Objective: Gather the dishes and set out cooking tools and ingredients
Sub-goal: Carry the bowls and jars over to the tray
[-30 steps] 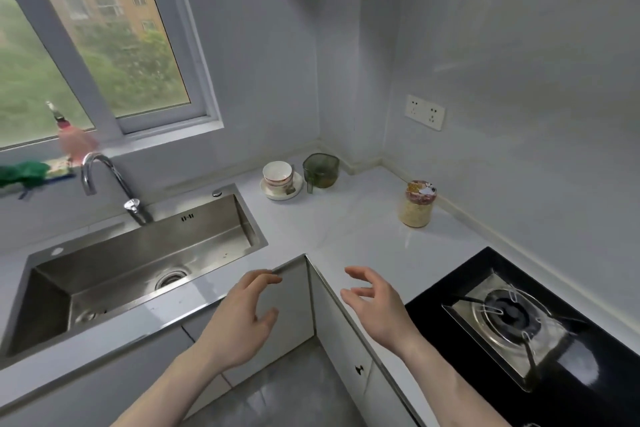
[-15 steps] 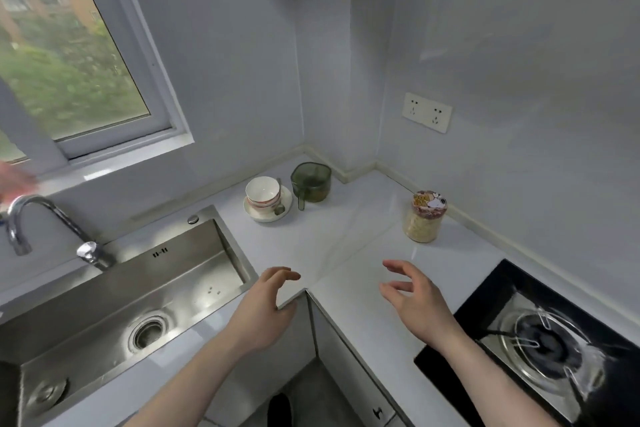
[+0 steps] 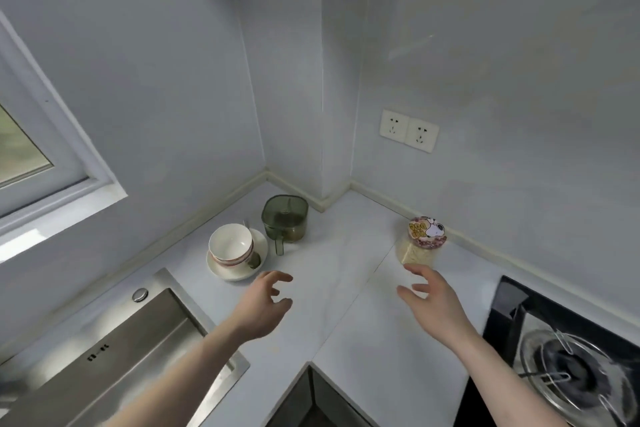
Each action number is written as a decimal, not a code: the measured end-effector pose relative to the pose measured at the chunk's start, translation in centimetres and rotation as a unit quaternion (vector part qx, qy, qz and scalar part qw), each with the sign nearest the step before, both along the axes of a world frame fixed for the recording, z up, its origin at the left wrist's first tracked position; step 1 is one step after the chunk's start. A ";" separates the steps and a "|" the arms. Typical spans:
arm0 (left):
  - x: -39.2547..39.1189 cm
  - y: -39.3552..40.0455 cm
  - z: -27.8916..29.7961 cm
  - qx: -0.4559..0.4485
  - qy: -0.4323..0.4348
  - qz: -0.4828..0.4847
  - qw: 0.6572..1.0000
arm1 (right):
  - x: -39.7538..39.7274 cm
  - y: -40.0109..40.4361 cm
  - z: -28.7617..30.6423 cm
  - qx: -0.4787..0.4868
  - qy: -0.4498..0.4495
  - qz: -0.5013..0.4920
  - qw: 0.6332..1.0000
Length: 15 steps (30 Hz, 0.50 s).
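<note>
Stacked white bowls [image 3: 231, 246] with a spoon sit on a white plate [image 3: 239, 273] on the countertop's far corner. A green transparent measuring cup [image 3: 285, 222] stands just right of them. A clear jar [image 3: 421, 248] with a patterned lid holds pale contents near the right wall. My left hand [image 3: 261, 308] hovers over the counter just in front of the plate, fingers loosely spread, holding nothing. My right hand [image 3: 433, 302] reaches toward the jar, fingers relaxed and empty, fingertips just short of it.
A steel sink [image 3: 114, 354] lies at the lower left. A black gas stove [image 3: 568, 360] with a burner sits at the lower right. Double wall sockets [image 3: 408, 130] hang above the jar. A window [image 3: 20, 156] is at the left.
Both hands have moved forward over the counter, the left toward the plate, the right toward the jar. The view has shifted right and closer to the corner.
</note>
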<state>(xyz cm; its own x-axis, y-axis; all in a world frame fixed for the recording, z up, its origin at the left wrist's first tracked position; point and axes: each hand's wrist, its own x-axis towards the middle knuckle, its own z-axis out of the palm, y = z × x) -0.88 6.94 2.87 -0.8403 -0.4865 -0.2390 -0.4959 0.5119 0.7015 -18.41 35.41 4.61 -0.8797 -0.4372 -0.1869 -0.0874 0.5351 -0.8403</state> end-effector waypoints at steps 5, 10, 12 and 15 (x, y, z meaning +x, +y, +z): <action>-4.2 -3.6 -2.2 0.082 -0.042 0.037 0.995 | -2.8 -0.5 -0.9 0.049 0.015 -0.030 0.998; -8.1 -5.9 -4.1 0.104 -0.068 0.076 0.989 | -8.0 -0.8 -1.1 0.109 0.025 -0.038 0.993; -9.5 -6.5 -4.9 0.115 -0.076 0.088 0.987 | -10.3 -1.1 -1.3 0.134 0.022 -0.044 0.990; -11.1 -7.6 -5.8 0.119 -0.074 0.102 0.985 | -13.4 -2.4 -1.6 0.163 0.023 -0.043 0.985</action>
<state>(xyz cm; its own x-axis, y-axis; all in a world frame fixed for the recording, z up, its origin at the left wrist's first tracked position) -11.98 -0.63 -2.92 -0.6784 -0.5570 -0.4790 -0.6772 0.2213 0.7017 -31.84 33.04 2.98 -0.9214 -0.2842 -0.2652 -0.0636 0.7832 -0.6185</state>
